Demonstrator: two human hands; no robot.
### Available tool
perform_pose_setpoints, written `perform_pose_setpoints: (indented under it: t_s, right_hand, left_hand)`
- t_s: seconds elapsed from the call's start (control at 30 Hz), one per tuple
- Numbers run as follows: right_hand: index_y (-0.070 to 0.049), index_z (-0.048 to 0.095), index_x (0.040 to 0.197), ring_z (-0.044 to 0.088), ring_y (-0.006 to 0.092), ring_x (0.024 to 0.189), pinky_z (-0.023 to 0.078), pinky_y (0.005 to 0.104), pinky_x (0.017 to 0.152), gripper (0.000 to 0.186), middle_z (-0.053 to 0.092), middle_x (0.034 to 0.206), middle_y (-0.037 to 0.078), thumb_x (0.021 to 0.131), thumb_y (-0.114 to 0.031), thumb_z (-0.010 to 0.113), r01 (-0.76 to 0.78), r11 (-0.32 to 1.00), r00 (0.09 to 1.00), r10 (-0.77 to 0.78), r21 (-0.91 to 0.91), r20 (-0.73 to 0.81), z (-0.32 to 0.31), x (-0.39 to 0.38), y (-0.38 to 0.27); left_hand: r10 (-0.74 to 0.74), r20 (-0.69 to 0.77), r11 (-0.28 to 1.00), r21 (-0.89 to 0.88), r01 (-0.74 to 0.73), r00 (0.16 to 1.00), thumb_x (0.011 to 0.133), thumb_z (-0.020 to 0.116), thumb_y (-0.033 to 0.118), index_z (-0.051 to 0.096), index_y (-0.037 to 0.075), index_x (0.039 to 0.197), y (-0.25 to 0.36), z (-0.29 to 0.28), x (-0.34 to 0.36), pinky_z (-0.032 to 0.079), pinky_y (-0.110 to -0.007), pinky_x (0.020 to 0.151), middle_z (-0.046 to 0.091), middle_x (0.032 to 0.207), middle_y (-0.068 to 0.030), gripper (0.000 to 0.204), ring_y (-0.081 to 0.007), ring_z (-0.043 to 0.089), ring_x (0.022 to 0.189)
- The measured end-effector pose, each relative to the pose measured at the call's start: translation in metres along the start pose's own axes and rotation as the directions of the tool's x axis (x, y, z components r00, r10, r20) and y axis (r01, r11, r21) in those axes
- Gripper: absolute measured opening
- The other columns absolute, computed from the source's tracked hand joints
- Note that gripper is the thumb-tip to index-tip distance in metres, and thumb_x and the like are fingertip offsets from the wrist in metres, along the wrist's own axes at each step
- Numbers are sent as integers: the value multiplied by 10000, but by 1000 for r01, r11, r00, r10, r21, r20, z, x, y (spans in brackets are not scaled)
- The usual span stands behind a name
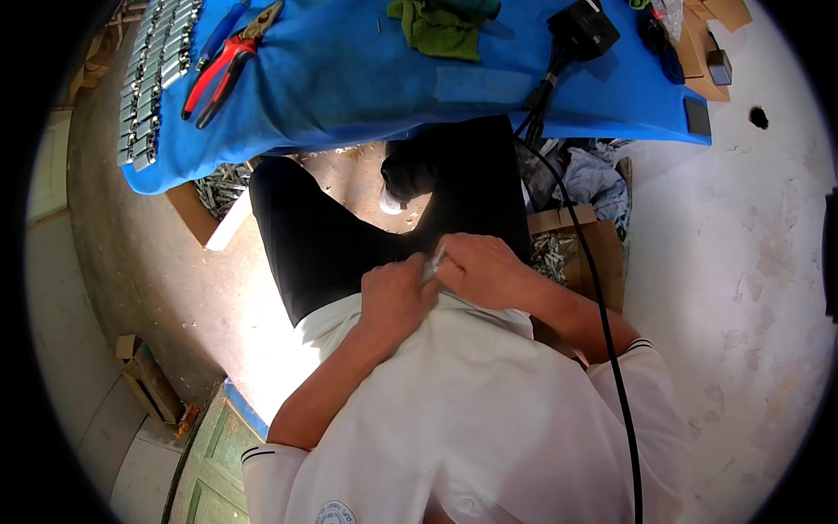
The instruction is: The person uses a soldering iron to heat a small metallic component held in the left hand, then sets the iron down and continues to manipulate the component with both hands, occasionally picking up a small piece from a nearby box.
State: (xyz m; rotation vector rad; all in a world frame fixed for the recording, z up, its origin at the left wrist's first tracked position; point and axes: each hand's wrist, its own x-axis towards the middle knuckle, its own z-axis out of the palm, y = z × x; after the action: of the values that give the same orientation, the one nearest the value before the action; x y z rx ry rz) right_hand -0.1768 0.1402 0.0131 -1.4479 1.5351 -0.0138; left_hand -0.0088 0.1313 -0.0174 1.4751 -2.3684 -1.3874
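Both of my hands meet over my lap, close against the hem of my white shirt [489, 367]. Between them shows a small pale, shiny piece [432, 265], mostly covered by fingers, so its kind is unclear. My left hand [394, 295] is closed at one side of it, fingers curled in. From the other side my right hand [480, 269] pinches the piece with thumb and bent fingers. Ahead, on the blue-covered table [332, 96], lie pliers with red and black handles [223, 74], away from both hands.
Rows of silvery metal parts [157, 83] line the table's left end. A green cloth [441, 31] and a black device [583, 31] lie farther right. A black cable [602, 306] runs down past my right arm. Boxes of metal pieces [223, 188] [552, 258] stand below.
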Motion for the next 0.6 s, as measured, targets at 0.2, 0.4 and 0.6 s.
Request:
perform_pose_setpoints:
  t_s: [0.2,0.4,0.6]
  right_hand:
    - [8,604,904,611,346,848,470,413,759,264,640,851,183,832,-207,468,-19,994,994,8,103,105,-1,0,6]
    - [21,616,918,620,328,840,469,397,753,280,643,843,186,830,-192,456,-56,977,977,12,203,212,-7,-2,11]
    - [47,606,916,626,307,809,471,371,743,291,645,823,187,848,-191,453,13,958,956,-96,285,279,-13,-6,13]
  left_hand:
    - [14,23,1000,16,-14,1000,767,656,233,566,44,779,0,2,-1,452,-453,567,588,621,-164,210,-365,597,626]
    - [45,67,999,3,-45,997,773,663,256,565,45,728,2,1,-1,452,-448,567,580,606,-163,237,-359,594,618]
    - [131,126,989,-84,-121,983,788,669,282,594,35,732,-4,0,-1,458,-441,584,587,617,-168,264,-362,590,619]
